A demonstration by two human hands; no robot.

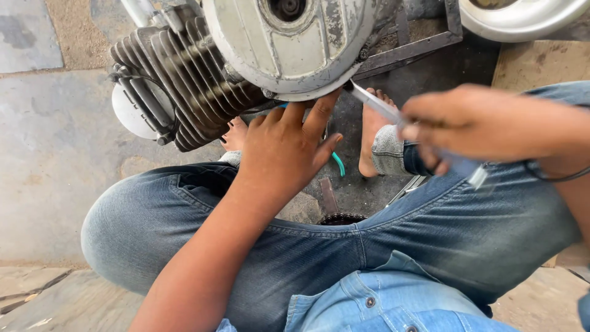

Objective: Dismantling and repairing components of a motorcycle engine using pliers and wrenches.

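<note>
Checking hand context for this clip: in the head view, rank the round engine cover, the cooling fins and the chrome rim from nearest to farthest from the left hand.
1. Round engine cover: fingertips of the left hand touch its lower edge.
2. Cooling fins: up and to the left.
3. Chrome rim: top right corner.

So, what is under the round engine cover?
Under the round engine cover the left hand reaches its lower edge, and the tool in the right hand points there. The ground below is mostly hidden.

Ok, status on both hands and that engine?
Left hand open, fingertips on engine cover rim. Right hand shut on screwdriver, tip at cover edge. Nothing blocking.
</note>
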